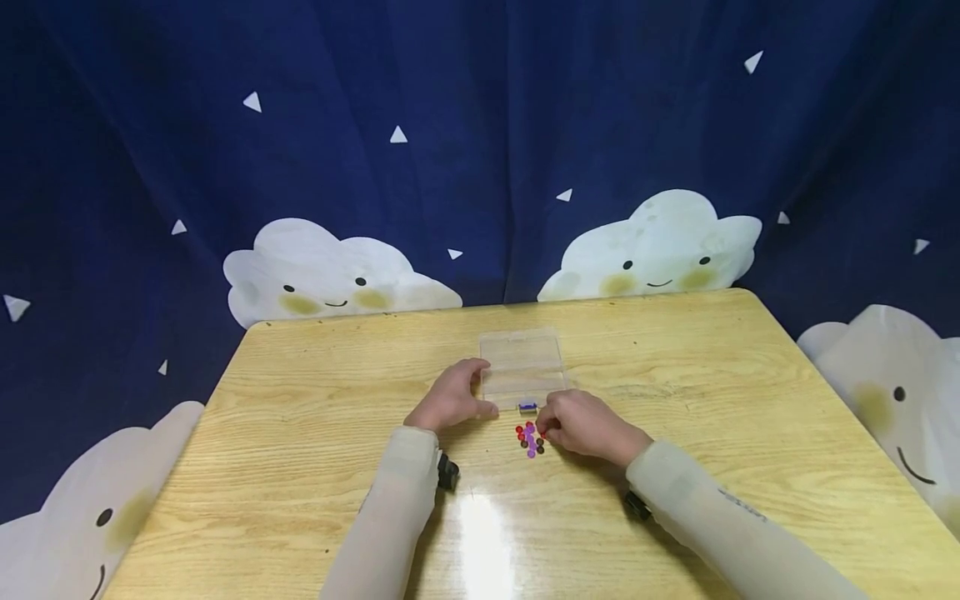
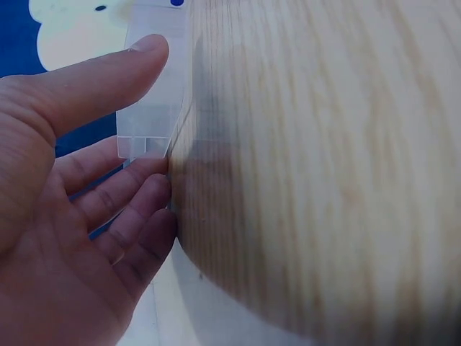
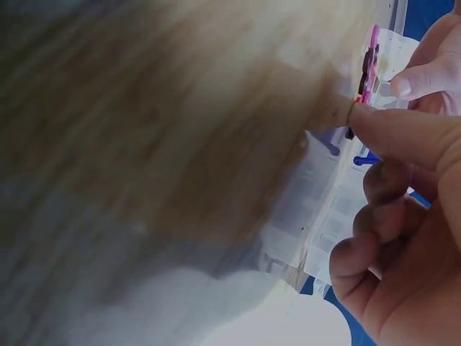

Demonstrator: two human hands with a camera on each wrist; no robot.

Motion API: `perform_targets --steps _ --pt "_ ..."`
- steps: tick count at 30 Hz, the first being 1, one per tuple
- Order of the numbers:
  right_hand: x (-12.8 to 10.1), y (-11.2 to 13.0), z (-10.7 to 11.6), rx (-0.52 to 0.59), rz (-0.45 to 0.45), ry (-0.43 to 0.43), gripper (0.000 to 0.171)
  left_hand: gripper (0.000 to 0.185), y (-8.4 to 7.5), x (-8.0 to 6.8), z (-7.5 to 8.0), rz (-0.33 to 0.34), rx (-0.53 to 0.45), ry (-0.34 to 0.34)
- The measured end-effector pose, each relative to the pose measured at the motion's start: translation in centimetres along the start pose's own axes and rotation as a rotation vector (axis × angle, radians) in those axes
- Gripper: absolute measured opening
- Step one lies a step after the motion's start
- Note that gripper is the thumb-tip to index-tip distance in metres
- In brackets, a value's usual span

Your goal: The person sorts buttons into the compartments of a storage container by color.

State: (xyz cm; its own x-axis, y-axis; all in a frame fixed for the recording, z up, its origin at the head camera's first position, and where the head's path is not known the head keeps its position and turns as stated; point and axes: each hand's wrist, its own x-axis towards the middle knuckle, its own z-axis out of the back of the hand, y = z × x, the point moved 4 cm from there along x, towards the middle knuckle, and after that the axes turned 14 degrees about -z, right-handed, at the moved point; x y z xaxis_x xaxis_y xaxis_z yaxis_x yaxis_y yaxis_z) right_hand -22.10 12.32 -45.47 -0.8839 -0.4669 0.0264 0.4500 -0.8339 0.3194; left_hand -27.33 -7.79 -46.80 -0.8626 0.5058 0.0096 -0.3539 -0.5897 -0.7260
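A clear plastic box [image 1: 522, 367] lies on the table, with a small blue piece [image 1: 527, 407] at its near edge. My left hand [image 1: 455, 395] rests at the box's left side, thumb near its front corner and fingers loosely bent along the side; the thumb stands apart from them in the left wrist view. Just in front of the box is a small cluster of red, purple and dark brown beads [image 1: 531, 445]. Over the cluster's right edge, my right hand [image 1: 585, 423] pinches a red bead [image 3: 358, 99] with thumb and index finger, its other fingers curled; the fingertips mostly hide it.
The light wooden table [image 1: 337, 392] extends well to both sides of the hands. Behind it hangs a dark blue curtain [image 1: 480, 150] printed with clouds and white triangles. Dark wrist devices [image 1: 447, 472] sit under both sleeves.
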Motion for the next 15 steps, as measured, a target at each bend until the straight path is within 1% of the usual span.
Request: perform_targets --steps 5,9,13,15 --pt "0.07 0.12 -0.06 -0.024 -0.013 0.006 0.012 0.082 0.16 -0.04 0.00 0.012 -0.020 0.001" --pt "0.00 0.03 -0.17 -0.023 -0.021 0.006 0.017 0.081 0.20 0.01 -0.07 0.007 -0.018 0.010" --pt "0.04 -0.07 -0.16 -0.043 0.016 -0.027 0.016 0.081 0.12 0.08 0.03 0.002 -0.016 0.003" --pt "0.11 -0.06 -0.20 -0.051 0.024 -0.028 0.014 0.080 0.09 0.09 0.06 -0.001 -0.015 0.000"
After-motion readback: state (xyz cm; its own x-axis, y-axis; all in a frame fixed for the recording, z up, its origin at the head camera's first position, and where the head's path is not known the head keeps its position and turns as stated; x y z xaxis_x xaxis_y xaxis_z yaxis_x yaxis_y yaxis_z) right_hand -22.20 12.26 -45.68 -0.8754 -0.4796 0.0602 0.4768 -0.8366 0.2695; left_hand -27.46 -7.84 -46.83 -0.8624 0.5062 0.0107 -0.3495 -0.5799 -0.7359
